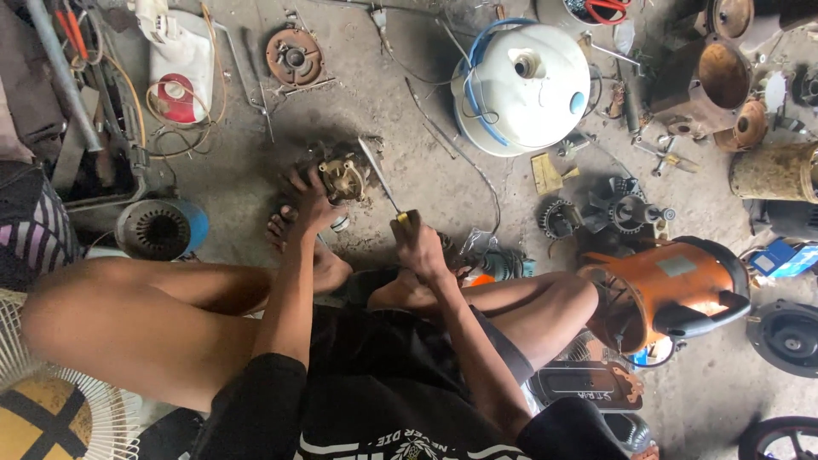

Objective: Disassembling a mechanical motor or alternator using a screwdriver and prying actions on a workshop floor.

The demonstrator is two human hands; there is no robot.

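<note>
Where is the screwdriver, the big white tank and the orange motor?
screwdriver (379, 179), head view, on the middle of its metal shaft
white tank (511, 102), head view, on its rounded white top
orange motor (673, 285), head view, on its orange body

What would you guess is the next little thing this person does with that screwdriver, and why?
Probably press the tip deeper into the dirty pump part and turn or pry. The right hand grips the yellow handle of the screwdriver, whose shaft already slants up to the part's top edge, while the left hand clamps the part against the concrete floor, bracing it.
</note>
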